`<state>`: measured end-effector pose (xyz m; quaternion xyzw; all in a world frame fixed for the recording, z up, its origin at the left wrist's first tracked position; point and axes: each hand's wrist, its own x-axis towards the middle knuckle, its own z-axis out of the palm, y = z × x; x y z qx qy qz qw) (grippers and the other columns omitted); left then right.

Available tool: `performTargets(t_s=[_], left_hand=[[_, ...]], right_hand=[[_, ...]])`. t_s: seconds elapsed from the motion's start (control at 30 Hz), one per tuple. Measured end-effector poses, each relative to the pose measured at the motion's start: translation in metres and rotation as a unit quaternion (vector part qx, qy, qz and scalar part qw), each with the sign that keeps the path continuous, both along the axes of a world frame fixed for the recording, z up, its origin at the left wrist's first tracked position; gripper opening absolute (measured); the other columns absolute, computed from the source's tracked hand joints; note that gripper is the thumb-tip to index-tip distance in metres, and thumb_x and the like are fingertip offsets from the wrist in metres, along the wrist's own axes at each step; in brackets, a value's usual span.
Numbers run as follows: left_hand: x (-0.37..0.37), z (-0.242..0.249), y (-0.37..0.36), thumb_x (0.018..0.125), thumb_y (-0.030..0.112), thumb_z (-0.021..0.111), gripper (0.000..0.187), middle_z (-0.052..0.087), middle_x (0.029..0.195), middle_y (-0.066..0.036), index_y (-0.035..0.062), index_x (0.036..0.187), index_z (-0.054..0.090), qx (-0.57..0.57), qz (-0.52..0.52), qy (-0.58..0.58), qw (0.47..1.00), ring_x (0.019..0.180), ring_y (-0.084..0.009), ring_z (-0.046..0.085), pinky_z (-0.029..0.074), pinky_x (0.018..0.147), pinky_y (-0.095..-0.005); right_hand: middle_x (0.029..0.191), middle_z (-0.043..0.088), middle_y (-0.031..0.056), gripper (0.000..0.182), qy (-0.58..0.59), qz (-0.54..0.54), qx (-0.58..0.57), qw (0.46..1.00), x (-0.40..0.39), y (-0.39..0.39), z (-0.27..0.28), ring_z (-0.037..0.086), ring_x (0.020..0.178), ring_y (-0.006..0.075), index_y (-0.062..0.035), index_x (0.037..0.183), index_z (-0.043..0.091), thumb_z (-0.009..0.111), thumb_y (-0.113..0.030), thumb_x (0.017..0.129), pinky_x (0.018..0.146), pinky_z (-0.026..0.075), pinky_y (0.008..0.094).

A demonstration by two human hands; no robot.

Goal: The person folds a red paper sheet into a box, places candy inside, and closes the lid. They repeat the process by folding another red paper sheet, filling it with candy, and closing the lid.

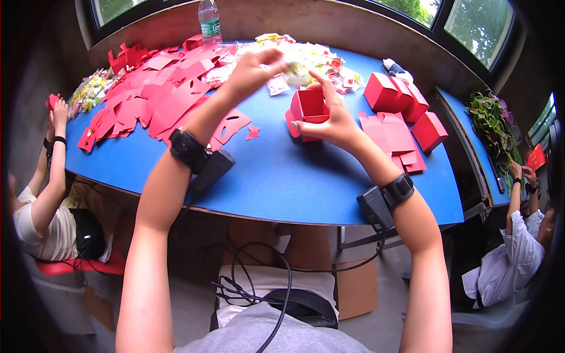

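My right hand (pixel 335 120) grips an open red paper box (pixel 310 106), thumb at its near side and fingers round the far side. The box's top faces up, and its inside shows divided by a red wall. My left hand (pixel 254 72) is raised over the table to the left of the box, beside the heap of small wrapped packets (pixel 306 62). Its fingers are smeared by motion, and I cannot tell if anything is in them. A small red paper scrap (pixel 252 132) lies to the left of the box.
Flat red card pieces (pixel 170 97) cover the left of the blue table (pixel 265 188). Finished-looking red boxes (pixel 394 94) and folded red card (pixel 391 138) stand right. A water bottle (pixel 209 23) is at the back. Other people (pixel 47 200) sit at both sides.
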<state>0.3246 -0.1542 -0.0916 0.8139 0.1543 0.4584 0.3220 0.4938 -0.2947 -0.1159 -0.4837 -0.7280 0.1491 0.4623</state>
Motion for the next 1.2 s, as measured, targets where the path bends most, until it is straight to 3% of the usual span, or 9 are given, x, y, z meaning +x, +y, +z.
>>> performTargets(t_s=[0.23,0.33,0.6,0.8,0.87,0.97,1.1,1.17,1.2], left_hand=[[0.012,-0.007,-0.04,0.085,0.026,0.062,0.032,0.066,0.09,-0.005,0.0013,0.105,0.065,-0.089,-0.054,0.163,0.981,0.082,-0.0084,0.057,0.046,0.074,-0.0258],[0.013,-0.01,-0.04,0.086,0.026,0.062,0.032,0.066,0.092,-0.004,0.0009,0.107,0.065,-0.18,-0.142,0.077,0.97,0.082,-0.0078,0.058,0.047,0.075,-0.0243],[0.022,-0.014,-0.067,0.082,0.014,0.066,0.025,0.066,0.095,-0.008,-0.0025,0.101,0.064,-0.074,-0.041,-0.003,0.996,0.086,-0.0129,0.061,0.049,0.078,-0.0276],[0.025,-0.024,-0.066,0.079,0.015,0.07,0.024,0.066,0.087,-0.009,-0.0032,0.094,0.065,-0.179,-0.046,-0.026,0.982,0.08,-0.0107,0.06,0.049,0.075,-0.0257],[0.025,-0.026,-0.062,0.071,0.016,0.072,0.021,0.066,0.073,-0.009,-0.0018,0.082,0.068,-0.143,-0.033,-0.007,0.989,0.068,-0.0125,0.062,0.05,0.065,-0.0266],[0.023,-0.021,-0.065,0.067,0.016,0.072,0.018,0.065,0.066,-0.009,-0.0003,0.073,0.069,-0.119,-0.029,0.058,0.991,0.062,-0.0135,0.062,0.049,0.061,-0.027],[0.021,-0.019,-0.064,0.069,0.014,0.073,0.019,0.064,0.081,-0.009,0.0012,0.082,0.066,-0.084,-0.027,0.096,0.991,0.076,-0.0128,0.059,0.048,0.069,-0.0292],[0.021,-0.016,-0.066,0.061,0.015,0.077,0.036,0.06,0.09,-0.012,0.0011,0.091,0.062,0.2,0.141,0.058,0.968,0.086,-0.0184,0.058,0.048,0.072,-0.0313],[0.019,-0.015,-0.065,0.061,0.015,0.077,0.036,0.06,0.09,-0.012,0.0011,0.091,0.062,0.2,0.142,0.058,0.968,0.086,-0.0184,0.058,0.048,0.072,-0.0313]], right_hand=[[0.119,0.049,0.0207,0.095,0.005,0.018,0.038,0.999,-0.001,0.003,-0.002,0.053,0.108,0.0264,-0.001,0.138,0.024,0.078,-0.022,0.062,0.092,0.043,0.0348],[0.122,0.047,0.0213,0.095,-0.007,0.02,0.05,0.999,0.0,0.005,-0.004,0.051,0.112,0.0281,-0.0009,0.138,0.024,0.077,-0.022,0.062,0.094,0.042,0.0355],[0.127,0.044,0.0209,0.096,-0.026,0.021,0.064,0.997,-0.001,0.002,-0.001,0.045,0.119,0.0314,-0.002,0.139,0.025,0.077,-0.023,0.061,0.099,0.037,0.0374],[0.112,0.05,0.0129,0.092,-0.022,0.022,0.051,0.998,-0.001,0.0,-0.002,0.053,0.105,0.0206,-0.008,0.141,0.024,0.076,-0.012,0.065,0.088,0.045,0.0329],[0.109,0.05,0.0115,0.091,0.086,0.075,-0.034,0.993,-0.005,-0.005,0.002,0.055,0.101,0.0188,-0.0087,0.141,0.023,0.074,-0.008,0.066,0.086,0.047,0.0315],[0.108,0.05,0.0109,0.091,0.002,0.045,0.017,0.999,-0.001,0.003,-0.003,0.056,0.098,0.0186,-0.0087,0.141,0.022,0.073,-0.005,0.066,0.086,0.047,0.0308],[0.112,0.051,0.0112,0.091,0.003,0.051,0.013,0.999,-0.003,0.002,-0.002,0.057,0.099,0.0187,-0.0087,0.141,0.022,0.073,-0.005,0.066,0.086,0.047,0.0316],[0.118,0.051,0.0132,0.089,0.001,0.064,0.05,0.997,-0.006,0.002,-0.002,0.056,0.102,0.0183,-0.0091,0.141,0.024,0.073,-0.004,0.066,0.087,0.047,0.0319],[0.118,0.051,0.0132,0.089,0.001,0.065,0.05,0.997,-0.008,0.0,0.0,0.056,0.102,0.0183,-0.0091,0.141,0.024,0.073,-0.004,0.066,0.087,0.047,0.0319]])
